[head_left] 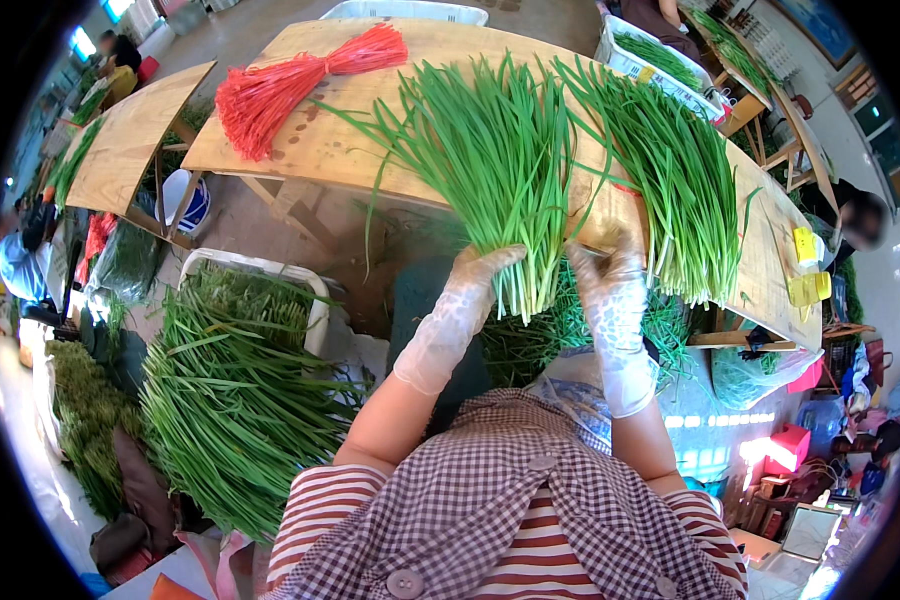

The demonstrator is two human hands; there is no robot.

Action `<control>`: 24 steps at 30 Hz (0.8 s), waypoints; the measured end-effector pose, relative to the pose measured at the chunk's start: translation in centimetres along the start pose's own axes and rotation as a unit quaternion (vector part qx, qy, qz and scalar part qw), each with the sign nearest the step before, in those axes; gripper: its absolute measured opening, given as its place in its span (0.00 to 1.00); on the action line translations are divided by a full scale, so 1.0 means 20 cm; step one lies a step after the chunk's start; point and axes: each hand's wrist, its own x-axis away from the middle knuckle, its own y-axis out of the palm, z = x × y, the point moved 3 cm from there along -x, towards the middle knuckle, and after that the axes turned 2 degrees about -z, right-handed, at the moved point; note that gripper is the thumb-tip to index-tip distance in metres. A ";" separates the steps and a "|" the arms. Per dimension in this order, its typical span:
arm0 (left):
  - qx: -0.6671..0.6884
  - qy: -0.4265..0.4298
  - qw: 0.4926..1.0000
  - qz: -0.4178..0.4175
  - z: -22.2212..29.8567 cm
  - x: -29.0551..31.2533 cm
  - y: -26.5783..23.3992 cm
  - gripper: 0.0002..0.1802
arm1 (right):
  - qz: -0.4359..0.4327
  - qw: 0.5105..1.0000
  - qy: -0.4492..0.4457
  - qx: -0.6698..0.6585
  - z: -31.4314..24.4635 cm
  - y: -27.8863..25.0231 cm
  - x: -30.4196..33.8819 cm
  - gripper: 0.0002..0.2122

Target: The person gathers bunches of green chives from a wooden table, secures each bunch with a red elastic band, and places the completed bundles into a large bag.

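Both of my hands wear thin whitish translucent gloves. My left hand (478, 282) grips the lower part of a loose bunch of garlic chives (500, 160), thumb across the front and the other fingers hidden behind. The leaves fan out away from me over the table, and the pale cut ends hang past its near edge. Beside that bunch's right side is my right hand (610, 275), thumb and fingers apart, slightly blurred, with nothing visible in it. A second bunch of chives (670, 180) lies on the table just right of it, a bit of red tie showing near its left edge.
A bundle of red ties (270, 95) lies on the wooden table (360, 165) at the far left. Left of me, chives (235, 400) overflow a white crate (318, 315). Yellow items (808, 285) sit at the table's right end. Other people are in the background.
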 end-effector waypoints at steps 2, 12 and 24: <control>0.043 -0.039 0.998 0.008 -0.03 -0.02 -0.06 0.12 | 0.092 0.974 -0.171 0.115 -0.17 -0.06 -0.08 0.23; 0.189 -0.062 0.980 0.019 0.02 0.02 -0.03 0.14 | -0.091 0.958 -0.192 -0.190 -0.17 -0.07 -0.53 0.06; 0.077 -0.046 0.996 -0.007 -0.05 -0.08 -0.09 0.17 | -0.154 0.932 0.044 0.325 0.36 -0.27 0.13 0.12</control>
